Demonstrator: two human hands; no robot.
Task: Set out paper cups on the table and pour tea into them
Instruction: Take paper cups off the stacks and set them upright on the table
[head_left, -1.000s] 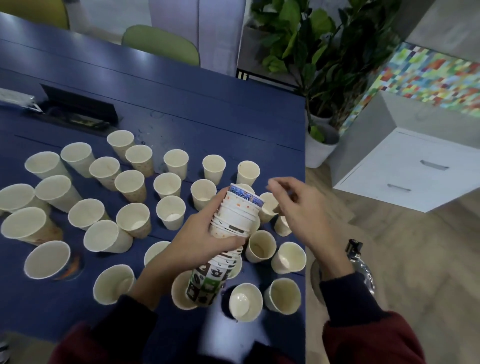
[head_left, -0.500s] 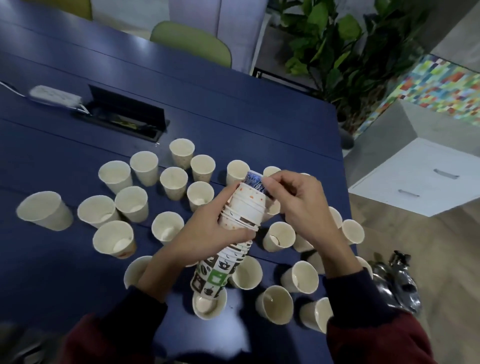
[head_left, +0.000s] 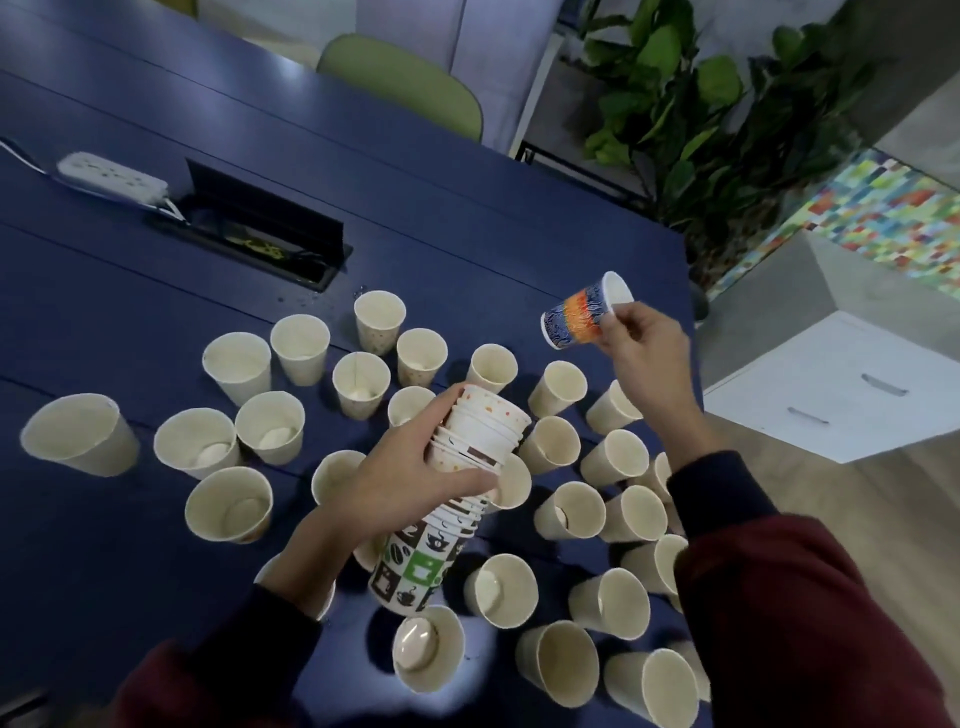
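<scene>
While the left hand grips a nested stack of printed paper cups, its fingers and thumb curled round the upper half of the stack, the right hand holds a single blue-and-orange patterned paper cup. The right thumb and fingertips pinch this single cup at its rim. It hangs tilted almost onto its side, mouth toward the upper right, above the far right part of the dark blue wooden table and well apart from the stack.

The stack is held tilted over the near middle of the table, base toward the person. Its lowest cup carries brown, green and white squares with coffee symbols; the upper cups show orange dots.

Many cream-lined paper cups stand upright and mouth-up on the tabletop, spread on both sides of the stack and beneath both hands. Several touch their neighbours. Whether any holds liquid cannot be told.

Both forearms wear dark cuffs under maroon sleeves.

Farther back on the table lie a white power strip and, just beside it, an open black cable hatch. A green chair back stands behind the table. To the right stand a leafy green plant, a white two-drawer cabinet and a multicoloured mosaic panel.
</scene>
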